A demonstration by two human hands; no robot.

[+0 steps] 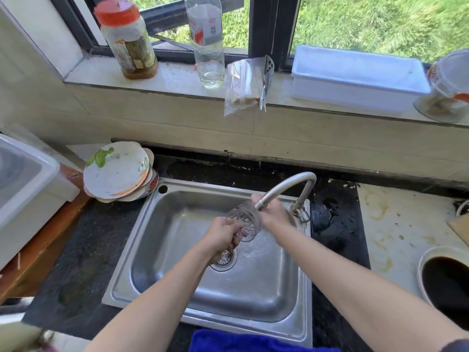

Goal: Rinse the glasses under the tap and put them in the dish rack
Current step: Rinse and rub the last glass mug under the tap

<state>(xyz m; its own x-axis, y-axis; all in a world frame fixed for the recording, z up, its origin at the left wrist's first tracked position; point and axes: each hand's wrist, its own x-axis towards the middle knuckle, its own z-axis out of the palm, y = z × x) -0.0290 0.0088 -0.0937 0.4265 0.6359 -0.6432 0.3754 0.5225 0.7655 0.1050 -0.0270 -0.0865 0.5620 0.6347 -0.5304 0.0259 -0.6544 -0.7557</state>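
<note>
Several plates [116, 171] stacked on surface [101, 237], at 10 o'clock of sink [165, 250]. Left hand [223, 237]: fingers curled round cut-glass tumbler [245, 221], held tilted over sink centre, beneath tap spout [286, 186]. Right hand [272, 214] against tumbler at its 2 o'clock; grip hidden by spout, cannot tell.

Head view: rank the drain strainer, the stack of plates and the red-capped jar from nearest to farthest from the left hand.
1. Drain strainer: in the sink basin, just below the left hand, which holds the glass.
2. Stack of plates: on the counter by the sink's far left corner.
3. Red-capped jar: up on the window sill, far left.
</note>
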